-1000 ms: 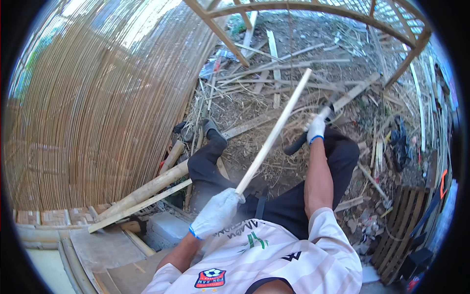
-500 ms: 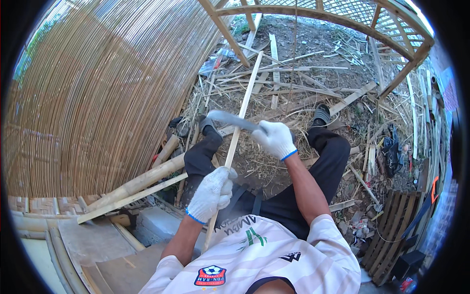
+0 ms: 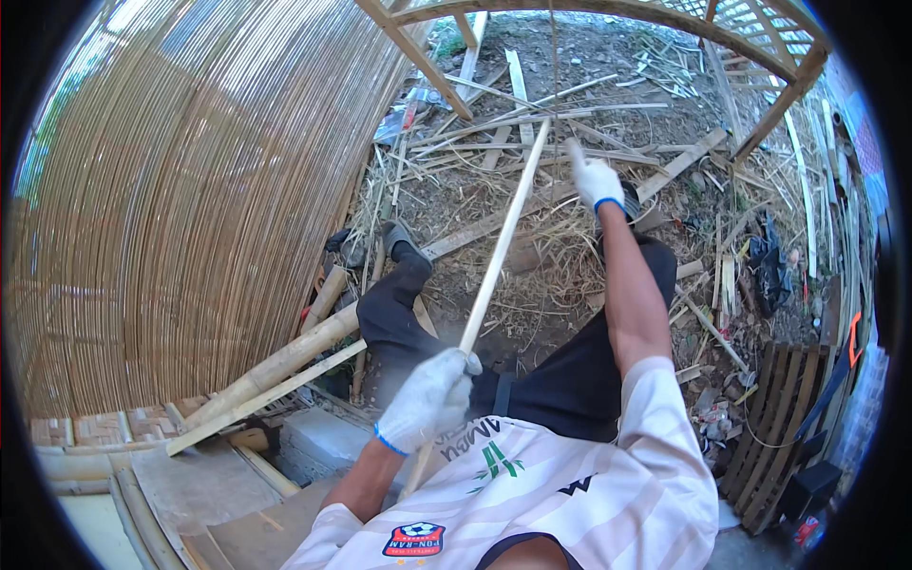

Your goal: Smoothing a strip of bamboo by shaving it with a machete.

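My left hand (image 3: pixel 427 399), in a white glove, grips a long pale bamboo stick (image 3: pixel 503 237) near its lower end, just above my lap. The stick slants up and away over my knees toward the littered ground. My right hand (image 3: pixel 596 179), also gloved, is stretched out past my right knee, to the right of the stick's far end and apart from it. Its fingers are closed around a knife, blurred, with only a short pale piece showing above the fist. I sit with my legs in dark trousers (image 3: pixel 570 380) stretched out.
A big curved woven bamboo screen (image 3: pixel 190 209) fills the left. A thick bamboo pole (image 3: pixel 275 366) and a thinner slat lie by my left leg. A bamboo frame (image 3: pixel 760 104) arches over scraps (image 3: pixel 513 123) ahead. A grey block (image 3: pixel 323 442) is near me, slatted wood (image 3: pixel 788 427) at right.
Half a second ago my right hand held the knife against the stick close above my left hand. It has since swept outward along the stick to beyond my knee, and the stick tilted right.
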`<state>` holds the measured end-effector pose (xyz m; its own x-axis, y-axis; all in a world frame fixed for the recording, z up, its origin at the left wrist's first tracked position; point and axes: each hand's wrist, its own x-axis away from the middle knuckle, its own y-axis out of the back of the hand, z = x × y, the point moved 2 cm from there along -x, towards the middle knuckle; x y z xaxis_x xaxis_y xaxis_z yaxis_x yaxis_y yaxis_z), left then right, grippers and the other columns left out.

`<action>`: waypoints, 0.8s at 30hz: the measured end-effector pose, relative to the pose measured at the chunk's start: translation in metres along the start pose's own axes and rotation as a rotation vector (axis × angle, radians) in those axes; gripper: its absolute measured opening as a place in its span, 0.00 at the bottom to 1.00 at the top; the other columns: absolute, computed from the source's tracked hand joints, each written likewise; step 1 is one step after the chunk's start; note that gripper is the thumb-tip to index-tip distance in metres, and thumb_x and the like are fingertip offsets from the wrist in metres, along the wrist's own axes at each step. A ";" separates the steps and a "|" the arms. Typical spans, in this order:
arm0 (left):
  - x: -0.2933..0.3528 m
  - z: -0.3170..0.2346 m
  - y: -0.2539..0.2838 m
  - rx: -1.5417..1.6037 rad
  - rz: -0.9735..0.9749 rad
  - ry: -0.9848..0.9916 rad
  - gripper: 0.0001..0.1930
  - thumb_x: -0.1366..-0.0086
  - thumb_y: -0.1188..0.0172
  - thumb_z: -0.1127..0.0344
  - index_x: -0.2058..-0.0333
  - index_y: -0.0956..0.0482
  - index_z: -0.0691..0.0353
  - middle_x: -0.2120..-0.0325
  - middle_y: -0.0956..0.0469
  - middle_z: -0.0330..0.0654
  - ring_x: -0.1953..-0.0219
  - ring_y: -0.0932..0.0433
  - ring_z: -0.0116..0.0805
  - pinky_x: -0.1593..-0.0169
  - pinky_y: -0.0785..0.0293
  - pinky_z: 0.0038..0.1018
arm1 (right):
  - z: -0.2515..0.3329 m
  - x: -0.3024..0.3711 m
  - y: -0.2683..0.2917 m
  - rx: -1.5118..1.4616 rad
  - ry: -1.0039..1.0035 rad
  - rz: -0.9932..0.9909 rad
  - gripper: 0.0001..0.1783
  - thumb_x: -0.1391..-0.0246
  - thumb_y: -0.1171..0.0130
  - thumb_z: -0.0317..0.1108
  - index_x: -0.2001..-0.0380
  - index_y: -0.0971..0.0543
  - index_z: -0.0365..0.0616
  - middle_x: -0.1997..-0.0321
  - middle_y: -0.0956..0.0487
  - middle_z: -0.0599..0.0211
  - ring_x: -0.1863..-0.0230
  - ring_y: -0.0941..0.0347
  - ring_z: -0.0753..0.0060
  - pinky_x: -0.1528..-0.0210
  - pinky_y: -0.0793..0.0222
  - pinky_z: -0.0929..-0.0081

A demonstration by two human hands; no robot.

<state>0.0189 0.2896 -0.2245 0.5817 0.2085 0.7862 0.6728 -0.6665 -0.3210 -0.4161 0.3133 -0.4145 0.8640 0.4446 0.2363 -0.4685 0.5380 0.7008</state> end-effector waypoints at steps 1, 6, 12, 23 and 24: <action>0.003 -0.003 -0.008 -0.007 0.034 0.002 0.12 0.19 0.50 0.56 0.54 0.25 0.59 0.81 0.42 0.25 0.85 0.46 0.16 0.83 0.52 0.19 | -0.019 -0.021 0.003 -0.054 -0.056 -0.073 0.59 0.38 0.73 0.83 0.56 0.14 0.35 0.49 0.17 0.35 0.42 0.22 0.35 0.38 0.31 0.53; -0.002 -0.034 -0.004 0.120 -0.018 -0.100 0.14 0.18 0.55 0.55 0.55 0.25 0.57 0.84 0.46 0.22 0.88 0.49 0.15 0.85 0.54 0.20 | -0.030 -0.022 0.008 -0.606 -0.183 -0.096 0.55 0.38 0.71 0.85 0.73 0.18 0.39 0.76 0.22 0.56 0.72 0.24 0.61 0.67 0.31 0.62; -0.055 -0.059 0.028 0.317 0.111 -0.101 0.17 0.19 0.53 0.52 0.55 0.23 0.57 0.86 0.48 0.23 0.89 0.47 0.19 0.86 0.50 0.21 | 0.037 0.071 -0.001 -0.311 0.419 0.083 0.37 0.24 0.65 0.60 0.65 0.20 0.37 0.72 0.19 0.48 0.65 0.21 0.43 0.60 0.29 0.52; -0.101 -0.091 0.013 0.440 0.306 0.026 0.18 0.19 0.54 0.51 0.61 0.25 0.57 0.86 0.46 0.26 0.90 0.44 0.20 0.86 0.46 0.22 | 0.078 0.086 -0.005 0.071 0.696 0.299 0.33 0.36 0.49 0.67 0.63 0.16 0.46 0.71 0.17 0.44 0.64 0.18 0.37 0.60 0.24 0.46; -0.099 -0.091 0.010 0.441 0.303 0.030 0.18 0.19 0.54 0.51 0.61 0.25 0.57 0.86 0.46 0.26 0.90 0.44 0.20 0.86 0.46 0.22 | 0.078 0.082 -0.006 0.081 0.693 0.288 0.37 0.35 0.52 0.70 0.63 0.15 0.45 0.69 0.16 0.45 0.63 0.17 0.38 0.58 0.24 0.46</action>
<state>-0.0737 0.1972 -0.2574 0.7705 0.0287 0.6368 0.6089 -0.3288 -0.7219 -0.3281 0.2903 -0.3470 0.3834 0.9227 -0.0410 -0.6201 0.2901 0.7289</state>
